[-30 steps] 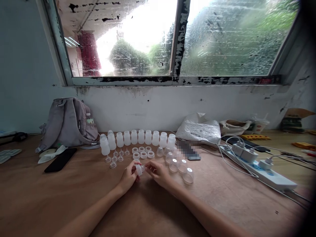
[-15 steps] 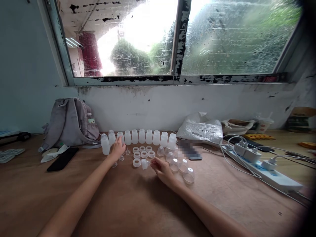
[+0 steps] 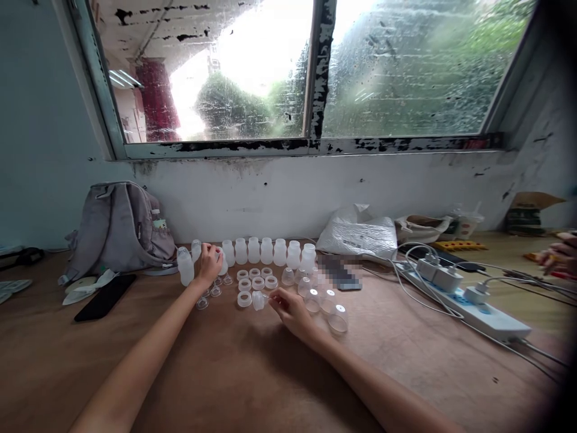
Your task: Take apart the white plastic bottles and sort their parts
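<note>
Frosted white bottles (image 3: pixel 253 250) stand in a row near the wall. My left hand (image 3: pixel 210 264) is at the row's left part, its fingers closed round a bottle (image 3: pixel 222 263). Below that hand lie small clear teat-like pieces (image 3: pixel 216 290). My right hand (image 3: pixel 285 304) pinches a clear piece with a ring collar (image 3: pixel 258 300), just right of several white rings (image 3: pixel 244 299). Clear domed caps (image 3: pixel 338 319) sit on the table to the right of my right hand.
A grey backpack (image 3: pixel 121 228) and a black phone (image 3: pixel 105 297) lie at left. Behind the caps is a silver bag (image 3: pixel 359 234). A white power strip (image 3: pixel 487 316) with cables spans the right side. Another person's hand (image 3: pixel 561 255) shows at the far right edge.
My left hand has closed in on a bottle in the row and shifted slightly left. Another person's hand has appeared at the far right. The whole view has shifted a little.
</note>
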The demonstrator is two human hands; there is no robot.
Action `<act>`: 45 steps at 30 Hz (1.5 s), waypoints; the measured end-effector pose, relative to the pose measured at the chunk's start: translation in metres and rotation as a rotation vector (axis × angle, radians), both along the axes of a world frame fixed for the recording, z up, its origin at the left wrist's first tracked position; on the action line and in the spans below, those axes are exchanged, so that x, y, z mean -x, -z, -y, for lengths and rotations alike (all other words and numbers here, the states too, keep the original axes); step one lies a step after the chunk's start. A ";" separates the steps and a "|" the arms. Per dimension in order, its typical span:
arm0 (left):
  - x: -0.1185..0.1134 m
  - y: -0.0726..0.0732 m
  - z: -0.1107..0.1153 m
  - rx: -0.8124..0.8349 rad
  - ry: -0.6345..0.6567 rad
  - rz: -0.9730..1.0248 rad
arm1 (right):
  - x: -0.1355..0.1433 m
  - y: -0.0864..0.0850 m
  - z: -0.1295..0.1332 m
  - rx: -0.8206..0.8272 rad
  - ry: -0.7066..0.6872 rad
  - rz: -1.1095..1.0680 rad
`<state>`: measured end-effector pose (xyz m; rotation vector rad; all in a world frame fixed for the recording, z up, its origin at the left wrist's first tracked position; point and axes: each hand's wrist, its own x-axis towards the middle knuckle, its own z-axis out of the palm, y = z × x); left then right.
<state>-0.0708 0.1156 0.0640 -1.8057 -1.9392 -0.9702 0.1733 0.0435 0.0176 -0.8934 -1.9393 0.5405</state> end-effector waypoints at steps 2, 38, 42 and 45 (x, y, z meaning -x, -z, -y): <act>-0.003 -0.002 0.017 -0.155 0.091 0.030 | 0.000 -0.001 0.001 -0.002 -0.004 -0.004; -0.046 0.052 0.094 0.091 0.469 1.507 | 0.001 -0.006 0.007 0.150 -0.025 -0.156; -0.046 0.056 0.096 0.182 0.489 1.570 | 0.003 -0.007 0.009 0.162 -0.040 -0.145; -0.046 0.053 0.097 0.190 0.517 1.595 | 0.003 -0.006 0.008 0.163 -0.041 -0.145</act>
